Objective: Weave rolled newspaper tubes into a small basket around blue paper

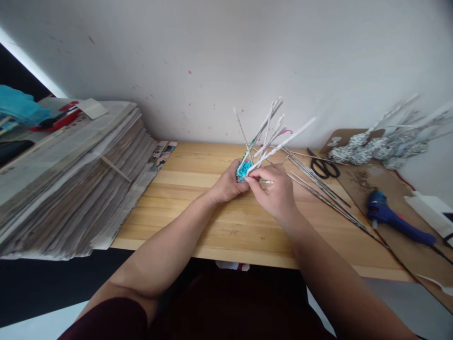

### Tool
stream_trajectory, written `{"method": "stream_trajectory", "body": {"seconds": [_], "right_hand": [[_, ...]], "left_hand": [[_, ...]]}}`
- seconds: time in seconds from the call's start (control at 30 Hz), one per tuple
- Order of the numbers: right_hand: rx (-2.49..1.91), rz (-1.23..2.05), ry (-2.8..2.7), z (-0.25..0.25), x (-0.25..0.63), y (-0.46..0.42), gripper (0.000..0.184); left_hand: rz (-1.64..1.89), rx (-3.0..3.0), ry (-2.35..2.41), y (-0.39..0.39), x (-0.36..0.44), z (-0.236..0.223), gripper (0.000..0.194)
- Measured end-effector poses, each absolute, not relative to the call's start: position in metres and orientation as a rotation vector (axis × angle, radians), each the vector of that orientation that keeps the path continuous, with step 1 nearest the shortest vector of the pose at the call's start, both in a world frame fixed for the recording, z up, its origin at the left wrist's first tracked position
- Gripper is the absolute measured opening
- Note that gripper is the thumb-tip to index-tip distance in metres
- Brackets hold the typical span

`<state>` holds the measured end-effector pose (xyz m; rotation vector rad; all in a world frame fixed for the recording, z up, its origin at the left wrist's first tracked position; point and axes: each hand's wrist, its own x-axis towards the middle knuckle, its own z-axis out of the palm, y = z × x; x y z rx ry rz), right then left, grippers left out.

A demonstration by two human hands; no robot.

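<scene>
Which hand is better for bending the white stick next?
Probably the right hand. Its thumb and finger pinch near the base of the white stick. The left hand is wrapped around the blue piece, so it looks better for holding steady.

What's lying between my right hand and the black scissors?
Several thin rolled-paper sticks, lying loose on the wooden table, as the head view shows.

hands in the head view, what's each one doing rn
Left hand: closed around the blue woven piece.
Right hand: closed, fingertips pinching a white paper strip at that piece.
</scene>
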<state>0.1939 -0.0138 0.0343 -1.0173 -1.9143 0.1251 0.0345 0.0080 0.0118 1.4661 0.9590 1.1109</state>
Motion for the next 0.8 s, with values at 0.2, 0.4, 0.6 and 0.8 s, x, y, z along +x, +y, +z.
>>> {"method": "stream_trajectory", "body": {"seconds": [0.2, 0.4, 0.6, 0.8], "right_hand": [[-0.997, 0.115, -1.915, 0.030, 0.189, -0.014, 0.008], [-0.978, 0.140, -1.781, 0.041, 0.193, -0.015, 0.006], [-1.106, 0.580, -1.567, 0.039, 0.201, -0.009, 0.012], [-1.060, 0.710, -1.544, 0.037, 0.199, -0.007, 0.009]], "left_hand": [[1.139, 1.528, 0.890, 0.007, 0.038, 0.011, 0.059], [1.126, 1.217, 0.848, 0.007, 0.032, 0.017, 0.059], [1.095, 1.018, 0.757, 0.004, 0.033, 0.023, 0.065], [1.083, 0.964, 0.746, 0.002, 0.034, 0.026, 0.062]]}}
